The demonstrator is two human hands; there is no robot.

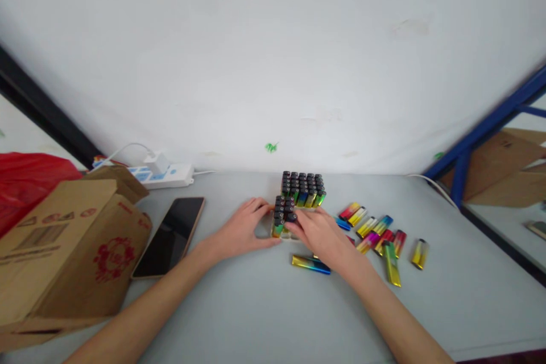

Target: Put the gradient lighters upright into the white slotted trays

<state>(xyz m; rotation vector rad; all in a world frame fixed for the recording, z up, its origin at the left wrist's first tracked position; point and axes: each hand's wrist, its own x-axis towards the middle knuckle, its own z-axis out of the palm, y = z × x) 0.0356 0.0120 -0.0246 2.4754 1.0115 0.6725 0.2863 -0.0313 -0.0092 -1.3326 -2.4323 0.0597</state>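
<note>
Upright lighters with black tops fill the left part of a pale tray [294,238] in the middle of the table. My left hand [243,227] grips this tray at its left side, the thumb by the front corner and the fingers by the back. From the right, my right hand [318,231] reaches over the tray, its fingers closed round a lighter [292,218] beside the standing rows. Much of the tray is hidden under that hand. Just behind stands a full block of lighters [303,185], tops up.
Loose metallic-coloured lighters [370,228] lie scattered to the right, and a yellow-blue lighter [311,264] rests in front. On the left are a phone [170,236], an opened cardboard box [81,239] and a power strip [173,175]. A wall [273,68] closes off the back.
</note>
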